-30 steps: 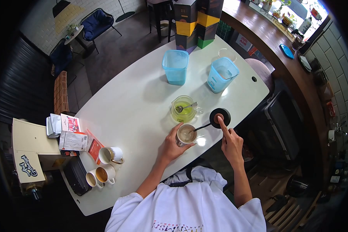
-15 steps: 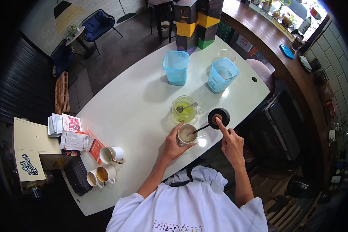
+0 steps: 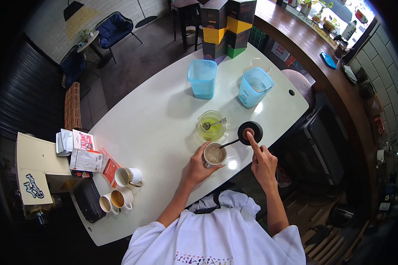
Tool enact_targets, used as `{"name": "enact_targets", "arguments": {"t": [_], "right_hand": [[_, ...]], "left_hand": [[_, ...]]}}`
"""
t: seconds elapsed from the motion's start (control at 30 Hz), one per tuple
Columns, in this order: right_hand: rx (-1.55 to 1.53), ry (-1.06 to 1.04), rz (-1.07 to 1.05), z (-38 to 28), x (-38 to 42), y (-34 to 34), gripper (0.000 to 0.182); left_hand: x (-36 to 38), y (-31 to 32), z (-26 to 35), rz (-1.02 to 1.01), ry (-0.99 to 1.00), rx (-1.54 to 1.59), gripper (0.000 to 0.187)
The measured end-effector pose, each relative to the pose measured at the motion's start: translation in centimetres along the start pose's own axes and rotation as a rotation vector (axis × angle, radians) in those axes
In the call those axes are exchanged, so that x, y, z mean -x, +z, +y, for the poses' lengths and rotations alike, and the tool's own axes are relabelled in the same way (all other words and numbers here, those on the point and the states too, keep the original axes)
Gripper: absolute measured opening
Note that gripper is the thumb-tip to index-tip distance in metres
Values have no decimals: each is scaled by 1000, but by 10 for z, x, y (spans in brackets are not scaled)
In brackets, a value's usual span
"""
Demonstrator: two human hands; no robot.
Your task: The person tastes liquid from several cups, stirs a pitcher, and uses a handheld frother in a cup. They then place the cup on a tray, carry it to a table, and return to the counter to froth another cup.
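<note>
My left hand (image 3: 198, 165) is wrapped around a cup (image 3: 215, 155) of cloudy, light-brown liquid. A thin black spout reaches over the cup from a round, black water-pump-like device (image 3: 250, 132) with a brown button on top; its lower body is hidden. My right hand (image 3: 264, 163) holds nothing: the index finger is stretched out onto the button, the other fingers loosely bent. Just beyond the cup stands a glass jug (image 3: 210, 125) of yellow-green liquid, with a metal spoon (image 3: 216, 123) in it.
Two blue plastic containers (image 3: 202, 79) (image 3: 254, 88) stand farther back, near stacked dark boxes (image 3: 221, 26). At left are several white mugs (image 3: 127, 176), packets (image 3: 86, 160) and a black case (image 3: 89, 203). A wooden counter (image 3: 314, 66) runs along the right.
The liquid in the cup looks paler and its surface differs. Both hands keep their places at the cup and the button; the whole view has shifted slightly.
</note>
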State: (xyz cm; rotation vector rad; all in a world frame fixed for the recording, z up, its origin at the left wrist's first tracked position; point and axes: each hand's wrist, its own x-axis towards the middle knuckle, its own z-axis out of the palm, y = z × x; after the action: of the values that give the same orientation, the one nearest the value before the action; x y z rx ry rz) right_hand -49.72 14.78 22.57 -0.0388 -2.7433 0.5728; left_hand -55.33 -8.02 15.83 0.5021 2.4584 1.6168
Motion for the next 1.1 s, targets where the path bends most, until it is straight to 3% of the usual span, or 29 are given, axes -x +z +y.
{"name": "enact_targets", "arguments": {"t": [1.1], "right_hand": [[-10,-17,-3,10,4,-6,81]], "left_hand": [[0,-1,4,0,-28,55,87]]}}
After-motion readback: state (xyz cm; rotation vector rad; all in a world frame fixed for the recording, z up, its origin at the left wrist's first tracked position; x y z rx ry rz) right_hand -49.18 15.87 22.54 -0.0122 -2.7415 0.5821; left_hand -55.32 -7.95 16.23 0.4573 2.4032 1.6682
